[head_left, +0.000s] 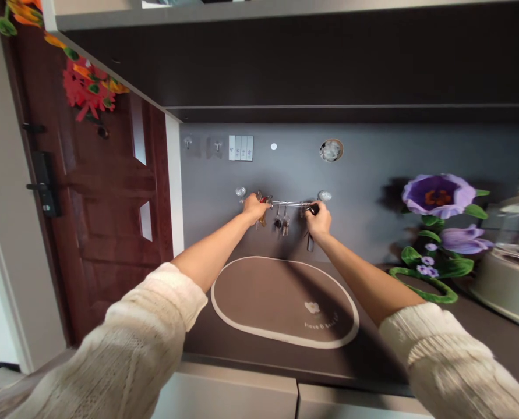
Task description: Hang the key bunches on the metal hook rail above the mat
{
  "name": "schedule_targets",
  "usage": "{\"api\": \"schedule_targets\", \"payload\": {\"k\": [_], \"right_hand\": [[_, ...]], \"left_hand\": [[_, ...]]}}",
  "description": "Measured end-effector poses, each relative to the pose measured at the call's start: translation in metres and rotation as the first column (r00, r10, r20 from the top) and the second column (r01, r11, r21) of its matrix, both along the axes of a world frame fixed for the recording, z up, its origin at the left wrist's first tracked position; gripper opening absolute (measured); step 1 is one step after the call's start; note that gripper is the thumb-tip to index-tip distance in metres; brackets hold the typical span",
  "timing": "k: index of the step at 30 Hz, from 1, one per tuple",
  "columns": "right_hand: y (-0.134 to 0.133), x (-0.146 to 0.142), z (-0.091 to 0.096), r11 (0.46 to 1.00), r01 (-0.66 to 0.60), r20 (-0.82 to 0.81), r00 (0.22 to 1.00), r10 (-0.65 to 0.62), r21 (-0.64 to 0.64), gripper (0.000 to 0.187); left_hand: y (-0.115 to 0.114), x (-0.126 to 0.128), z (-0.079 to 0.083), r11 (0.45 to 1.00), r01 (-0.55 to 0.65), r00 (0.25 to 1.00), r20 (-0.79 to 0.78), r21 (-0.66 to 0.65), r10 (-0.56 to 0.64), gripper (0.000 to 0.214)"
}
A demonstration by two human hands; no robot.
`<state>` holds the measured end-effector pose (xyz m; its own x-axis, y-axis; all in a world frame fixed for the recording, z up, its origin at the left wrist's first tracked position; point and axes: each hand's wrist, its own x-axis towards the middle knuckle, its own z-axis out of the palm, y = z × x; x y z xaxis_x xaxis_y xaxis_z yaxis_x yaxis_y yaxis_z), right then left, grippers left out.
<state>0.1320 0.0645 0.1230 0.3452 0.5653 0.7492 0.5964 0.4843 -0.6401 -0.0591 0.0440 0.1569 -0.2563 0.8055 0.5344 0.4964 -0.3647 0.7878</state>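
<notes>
Keys (286,227) hang from a rack (293,203) between the left hand (254,209) and right hand (320,220).

Door (106,250) at left, red flower (87,90) upper left, switch (240,148) upper centre, mat (259,297) lower centre, purple flower (458,195) at right.

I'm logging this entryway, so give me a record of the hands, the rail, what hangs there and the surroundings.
Left grip: holding the left end of the clear rail
Right grip: holding its right end, beside a black object, identity unclear
Hanging: keys, between the grips
Below: brown oval mat with pale rim, on the dark counter
Right side: purple flowers
Left side: reddish-brown door
</notes>
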Motion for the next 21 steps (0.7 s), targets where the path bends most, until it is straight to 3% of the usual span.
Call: {"api": "schedule_targets", "payload": {"k": [5,10,12,16,19,21], "right_hand": [[-0.003,0.005,0.01,0.99,-0.083,-0.039,0.995,0.088,0.115,0.025],[-0.013,0.01,0.016,0.971,-0.213,-0.172,0.958,0.23,0.113,0.023],[-0.023,0.01,0.011,0.932,-0.362,-0.231,0.905,0.357,0.019,0.025],[-0.048,0.011,-0.016,0.77,-0.594,-0.285,0.799,0.53,-0.233,0.027],[-0.061,0.014,-0.041,0.643,-0.597,-0.222,0.792,0.569,-0.479,0.027],[-0.066,0.018,-0.054,0.588,-0.505,-0.085,0.799,0.595,-0.632,0.03]], "left_hand": [[-0.012,0.004,-0.014,0.982,0.147,0.982,-0.136,0.116,-0.131,0.03],[-0.029,0.001,-0.036,0.972,0.234,0.95,-0.22,0.032,-0.221,0.038],[-0.035,-0.004,-0.049,0.957,0.285,0.918,-0.273,-0.045,-0.287,0.039],[-0.042,-0.017,-0.083,0.898,0.384,0.846,-0.308,-0.216,-0.436,0.038],[-0.046,-0.028,-0.106,0.875,0.371,0.81,-0.354,-0.31,-0.468,0.04],[-0.049,-0.034,-0.115,0.87,0.343,0.773,-0.42,-0.355,-0.476,0.042]]}}
